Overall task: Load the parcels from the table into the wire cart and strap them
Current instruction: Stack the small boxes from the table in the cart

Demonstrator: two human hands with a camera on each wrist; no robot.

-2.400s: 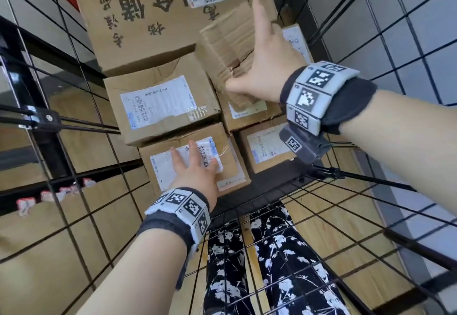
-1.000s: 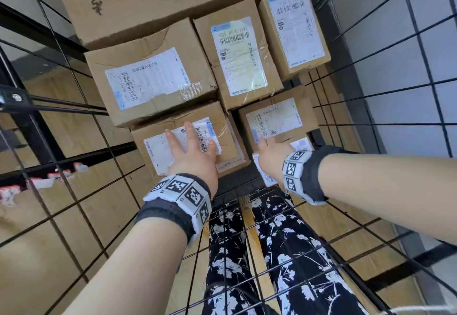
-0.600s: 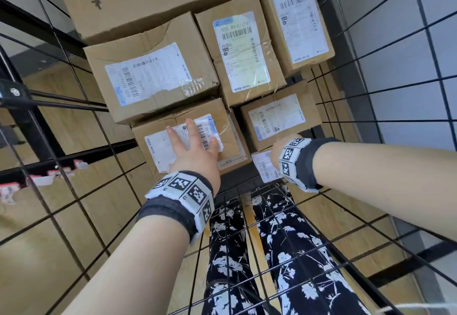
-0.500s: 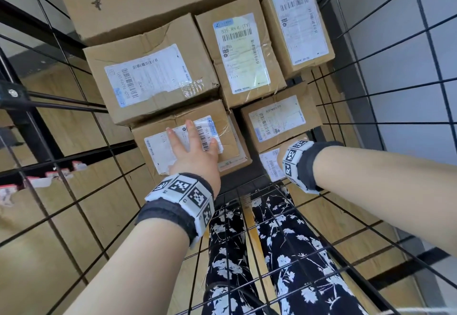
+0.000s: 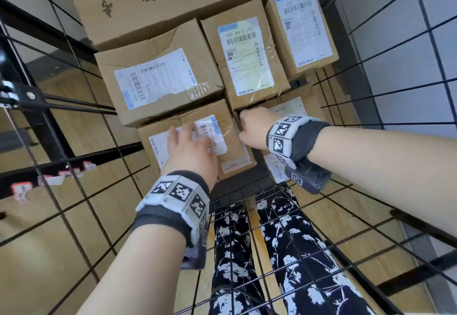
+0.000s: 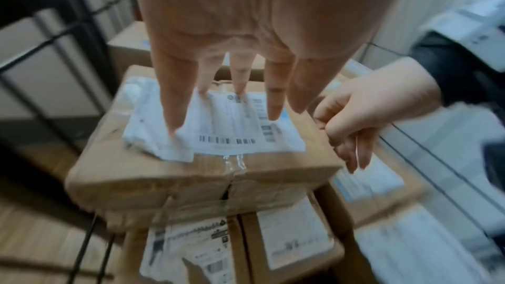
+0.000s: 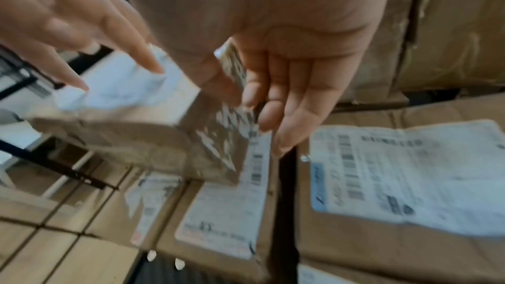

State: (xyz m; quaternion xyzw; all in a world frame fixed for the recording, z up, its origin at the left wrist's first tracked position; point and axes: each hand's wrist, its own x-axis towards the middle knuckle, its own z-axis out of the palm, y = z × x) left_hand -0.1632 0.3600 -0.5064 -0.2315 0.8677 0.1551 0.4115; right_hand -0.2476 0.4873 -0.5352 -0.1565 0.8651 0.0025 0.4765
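Cardboard parcel lies under flat left hand; right hand grips its side.

Black wire cart walls close the left and right of the head view, and a grid panel crosses the bottom; the way in is from above. Parcels fill the centre: a large carton at the top, three labelled parcels side by side below it. The left hand lies flat on the nearest parcel. A narrow dark gap runs along its right side, where the right hand has its fingers against that side. A lower parcel lies just right of the gap.
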